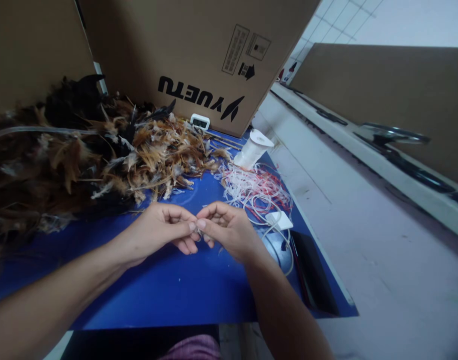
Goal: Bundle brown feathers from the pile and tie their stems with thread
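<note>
My left hand (163, 230) and my right hand (229, 227) meet above the blue table (168, 295), fingertips nearly touching. Each hand pinches, thumb against fingers, at something small and pale between them, too small to make out. Behind my left hand spreads a big heap of brown, black and white feathers (157, 150). Just beyond my right hand lies a tangle of white and red strings (255, 185), with a white spool (253, 149) standing at its back.
A large cardboard box (198, 50) rises behind the feathers. A small digital display (199, 122) rests at its foot. On the right are a white charger (279, 220) with a cable and a dark phone-like slab (313, 275) near the table's edge.
</note>
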Demonstrator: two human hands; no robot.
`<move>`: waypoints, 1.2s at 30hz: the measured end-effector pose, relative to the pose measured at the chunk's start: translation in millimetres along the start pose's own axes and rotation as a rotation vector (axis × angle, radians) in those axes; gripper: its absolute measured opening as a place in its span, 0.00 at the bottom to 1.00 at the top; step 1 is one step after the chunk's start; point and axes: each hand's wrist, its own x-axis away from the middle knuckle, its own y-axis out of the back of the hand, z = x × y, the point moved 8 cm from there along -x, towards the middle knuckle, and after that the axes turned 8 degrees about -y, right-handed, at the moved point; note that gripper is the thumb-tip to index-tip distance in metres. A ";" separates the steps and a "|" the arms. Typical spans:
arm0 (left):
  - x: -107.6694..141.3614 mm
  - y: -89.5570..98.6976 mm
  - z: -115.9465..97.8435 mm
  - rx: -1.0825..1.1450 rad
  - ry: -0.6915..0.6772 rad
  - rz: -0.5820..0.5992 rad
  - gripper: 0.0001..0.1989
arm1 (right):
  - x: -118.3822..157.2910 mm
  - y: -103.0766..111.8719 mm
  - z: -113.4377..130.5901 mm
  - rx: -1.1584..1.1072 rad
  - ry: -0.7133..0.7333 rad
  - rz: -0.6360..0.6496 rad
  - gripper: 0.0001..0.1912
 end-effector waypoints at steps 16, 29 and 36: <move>-0.8 3.0 2.8 -0.020 -0.007 -0.039 0.06 | -1.4 0.5 -3.9 -0.019 0.012 -0.034 0.12; -0.9 11.9 -7.9 -0.077 -0.182 -0.162 0.02 | -4.0 0.9 -14.2 -0.058 -0.088 -0.049 0.08; 0.1 12.2 -13.0 -0.144 -0.269 -0.206 0.02 | -5.1 0.5 -16.0 -0.075 -0.075 -0.065 0.09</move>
